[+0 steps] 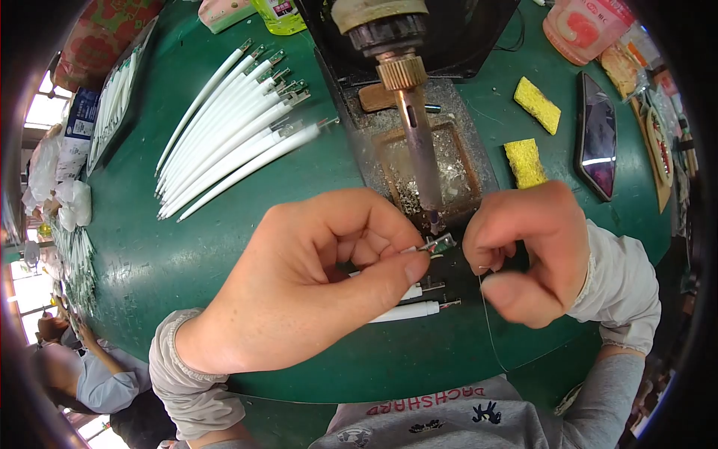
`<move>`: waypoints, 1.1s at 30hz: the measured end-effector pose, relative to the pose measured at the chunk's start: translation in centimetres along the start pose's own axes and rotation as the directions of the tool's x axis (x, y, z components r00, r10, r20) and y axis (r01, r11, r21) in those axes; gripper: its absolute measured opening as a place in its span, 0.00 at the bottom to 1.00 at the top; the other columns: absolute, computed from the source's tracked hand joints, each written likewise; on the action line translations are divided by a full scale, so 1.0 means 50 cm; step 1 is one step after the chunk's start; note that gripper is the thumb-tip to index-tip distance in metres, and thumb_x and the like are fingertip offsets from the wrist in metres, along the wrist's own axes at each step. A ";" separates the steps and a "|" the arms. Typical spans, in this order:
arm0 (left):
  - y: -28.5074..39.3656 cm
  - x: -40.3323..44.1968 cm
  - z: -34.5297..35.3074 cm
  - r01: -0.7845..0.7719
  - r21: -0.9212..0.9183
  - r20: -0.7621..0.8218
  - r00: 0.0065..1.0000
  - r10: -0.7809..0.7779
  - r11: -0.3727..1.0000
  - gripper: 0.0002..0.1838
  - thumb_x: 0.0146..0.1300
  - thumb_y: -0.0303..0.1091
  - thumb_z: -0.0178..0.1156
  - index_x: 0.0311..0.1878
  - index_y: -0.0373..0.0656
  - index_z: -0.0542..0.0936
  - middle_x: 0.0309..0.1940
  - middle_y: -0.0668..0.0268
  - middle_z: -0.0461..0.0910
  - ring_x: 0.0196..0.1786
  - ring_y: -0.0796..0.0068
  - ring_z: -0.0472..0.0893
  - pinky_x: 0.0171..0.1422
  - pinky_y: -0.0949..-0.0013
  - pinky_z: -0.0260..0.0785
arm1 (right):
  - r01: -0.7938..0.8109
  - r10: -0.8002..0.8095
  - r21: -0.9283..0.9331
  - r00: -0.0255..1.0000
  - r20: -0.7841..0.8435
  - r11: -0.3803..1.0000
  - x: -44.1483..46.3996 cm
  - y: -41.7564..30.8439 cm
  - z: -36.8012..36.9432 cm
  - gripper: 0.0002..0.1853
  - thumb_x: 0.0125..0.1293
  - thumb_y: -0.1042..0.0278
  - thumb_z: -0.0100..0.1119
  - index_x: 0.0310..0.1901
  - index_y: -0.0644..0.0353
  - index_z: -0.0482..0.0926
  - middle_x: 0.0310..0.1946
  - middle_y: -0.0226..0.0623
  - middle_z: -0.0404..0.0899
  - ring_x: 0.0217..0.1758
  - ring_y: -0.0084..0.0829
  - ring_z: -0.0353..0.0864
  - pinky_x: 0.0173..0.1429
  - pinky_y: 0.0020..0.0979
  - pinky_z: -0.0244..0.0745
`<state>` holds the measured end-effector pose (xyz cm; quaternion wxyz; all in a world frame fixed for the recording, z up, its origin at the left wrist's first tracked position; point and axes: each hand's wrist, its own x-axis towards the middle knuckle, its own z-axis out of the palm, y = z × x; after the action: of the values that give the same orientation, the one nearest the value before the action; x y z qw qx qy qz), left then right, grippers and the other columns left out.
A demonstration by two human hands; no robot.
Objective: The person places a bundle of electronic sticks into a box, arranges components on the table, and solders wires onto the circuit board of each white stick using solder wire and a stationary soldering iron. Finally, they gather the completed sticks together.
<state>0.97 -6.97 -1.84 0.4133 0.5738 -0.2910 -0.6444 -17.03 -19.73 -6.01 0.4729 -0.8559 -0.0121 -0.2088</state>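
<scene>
My left hand is closed, thumb and forefinger pinching a small circuit board end of what looks like a white pen-shaped tube, mostly hidden by the fingers. Just above that end hangs the tip of a soldering iron, pointing down. A thin solder wire is pinched in my right hand, and its slack curves down towards the table. Below my left fingers lie a few more white tubes with metal ends, partly covered by the hand.
Several white tubes lie fanned out at the left. Two yellow sponges, a phone and a pink tub are at the right. A stained metal tray sits beneath the iron. Another person is at lower left.
</scene>
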 end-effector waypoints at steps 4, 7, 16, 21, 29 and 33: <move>-0.004 0.003 -0.001 -0.058 0.027 -0.037 0.998 0.059 0.998 0.08 0.58 0.22 0.58 0.40 0.34 0.72 0.26 0.66 0.75 0.21 0.87 0.70 0.21 0.85 0.59 | -0.006 0.013 0.105 0.997 -0.071 0.994 -0.001 0.004 0.001 0.08 0.60 0.72 0.51 0.36 0.66 0.64 0.23 0.39 0.72 0.23 0.24 0.72 0.27 0.22 0.68; -0.003 0.005 0.000 -0.088 0.022 -0.048 0.995 0.089 0.996 0.07 0.58 0.24 0.57 0.40 0.34 0.72 0.24 0.66 0.75 0.20 0.87 0.70 0.20 0.84 0.59 | -0.181 0.185 0.168 0.983 -0.008 0.969 0.008 -0.021 -0.005 0.08 0.62 0.73 0.51 0.39 0.66 0.64 0.28 0.36 0.71 0.26 0.21 0.72 0.29 0.21 0.68; 0.003 0.010 -0.003 -0.057 -0.049 -0.066 0.996 0.054 0.997 0.06 0.59 0.25 0.54 0.39 0.36 0.72 0.24 0.63 0.75 0.18 0.86 0.69 0.18 0.84 0.57 | -0.316 0.312 0.257 0.948 0.059 0.913 0.013 -0.023 -0.004 0.07 0.64 0.75 0.49 0.40 0.66 0.64 0.30 0.35 0.70 0.27 0.20 0.72 0.30 0.20 0.67; 0.004 0.009 -0.004 -0.065 -0.072 -0.049 0.997 0.062 0.995 0.06 0.59 0.27 0.54 0.38 0.36 0.72 0.24 0.63 0.74 0.18 0.86 0.69 0.17 0.85 0.56 | -0.263 0.262 0.248 0.964 0.038 0.932 0.015 -0.019 -0.002 0.08 0.65 0.74 0.48 0.41 0.65 0.62 0.29 0.38 0.70 0.26 0.20 0.72 0.29 0.21 0.68; 0.013 0.006 -0.003 0.007 -0.063 -0.075 0.997 -0.011 0.998 0.06 0.58 0.28 0.54 0.36 0.35 0.72 0.22 0.63 0.74 0.17 0.86 0.69 0.16 0.85 0.54 | -0.224 0.223 0.241 0.974 0.033 0.944 0.015 -0.015 -0.002 0.09 0.66 0.72 0.49 0.41 0.65 0.61 0.29 0.39 0.71 0.24 0.20 0.71 0.27 0.20 0.67; 0.009 0.007 -0.016 0.047 -0.091 -0.071 0.996 -0.053 0.995 0.06 0.57 0.28 0.54 0.36 0.35 0.73 0.22 0.63 0.75 0.17 0.86 0.69 0.15 0.85 0.53 | -0.213 0.219 0.227 0.976 0.001 0.950 0.014 -0.008 0.001 0.10 0.66 0.69 0.48 0.40 0.64 0.60 0.25 0.38 0.72 0.21 0.18 0.70 0.23 0.18 0.64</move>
<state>1.85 -7.39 -1.77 0.4328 0.5850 -0.2320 -0.6455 -16.46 -19.56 -5.44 0.5874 -0.7900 0.0638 -0.1636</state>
